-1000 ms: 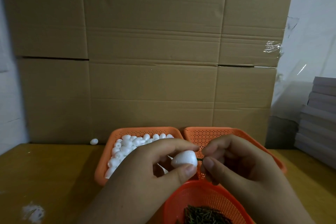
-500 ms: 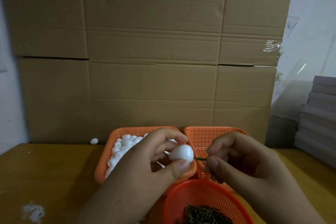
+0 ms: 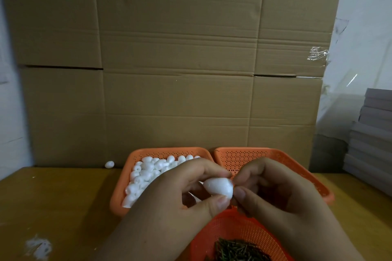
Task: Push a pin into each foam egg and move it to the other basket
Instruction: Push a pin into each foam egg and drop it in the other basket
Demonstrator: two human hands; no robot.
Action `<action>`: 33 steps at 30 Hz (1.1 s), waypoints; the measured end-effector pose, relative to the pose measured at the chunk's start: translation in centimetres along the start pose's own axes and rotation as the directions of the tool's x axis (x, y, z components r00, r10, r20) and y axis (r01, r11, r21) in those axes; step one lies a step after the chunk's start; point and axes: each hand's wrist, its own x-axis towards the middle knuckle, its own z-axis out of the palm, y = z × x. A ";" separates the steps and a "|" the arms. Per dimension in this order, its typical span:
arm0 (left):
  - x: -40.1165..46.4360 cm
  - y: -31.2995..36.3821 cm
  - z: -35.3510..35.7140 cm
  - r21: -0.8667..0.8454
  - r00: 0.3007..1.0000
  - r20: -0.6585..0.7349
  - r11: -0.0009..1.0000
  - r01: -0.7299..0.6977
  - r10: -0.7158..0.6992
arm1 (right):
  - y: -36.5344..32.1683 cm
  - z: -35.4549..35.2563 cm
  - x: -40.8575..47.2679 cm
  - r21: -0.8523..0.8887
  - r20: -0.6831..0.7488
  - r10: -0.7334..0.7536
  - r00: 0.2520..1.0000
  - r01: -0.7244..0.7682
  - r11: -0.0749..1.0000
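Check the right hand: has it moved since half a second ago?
Yes. The right hand has closed leftward across the right basket onto the egg held by the left hand; the gap showing the pin is gone.

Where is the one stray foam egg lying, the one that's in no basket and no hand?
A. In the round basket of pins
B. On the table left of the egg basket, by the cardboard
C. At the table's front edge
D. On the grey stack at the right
B: the stray egg sits on the table left of the egg basket, against the cardboard.
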 end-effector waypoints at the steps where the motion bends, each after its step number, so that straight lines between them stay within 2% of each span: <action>1: 0.0 0.0 0.0 0.008 1.000 -0.005 1.000 -0.003 0.003 | 0.1 0.1 0.0 -0.002 -0.001 0.001 1.000 -0.001 1.000; 5: 0.0 0.1 0.0 0.007 1.000 -0.006 1.000 -0.021 0.021 | 0.4 0.3 0.0 0.024 -0.007 0.017 1.000 -0.017 1.000; 9: 0.2 0.2 0.0 -0.021 0.999 -0.042 0.999 -0.034 0.033 | 0.2 0.1 0.2 0.124 -0.039 0.069 0.997 -0.064 0.990; 16: 0.2 0.0 0.0 -0.098 0.994 -0.100 0.994 -0.048 0.039 | 0.2 0.1 0.2 0.063 -0.079 0.112 0.990 -0.107 0.992; 25: 0.4 0.2 0.8 -0.284 0.989 -0.144 0.958 -0.022 -0.020 | 0.8 2.0 0.4 0.348 0.037 0.221 0.975 -0.220 0.911; 29: 0.4 0.4 1.2 -0.365 0.989 -0.136 0.931 0.011 -0.065 | 0.9 2.4 0.4 0.383 0.052 0.244 0.968 -0.245 0.890; 33: 0.5 0.6 1.1 -0.353 0.986 -0.157 0.936 -0.002 -0.058 | 1.0 2.4 0.4 0.382 0.024 0.250 0.968 -0.240 0.892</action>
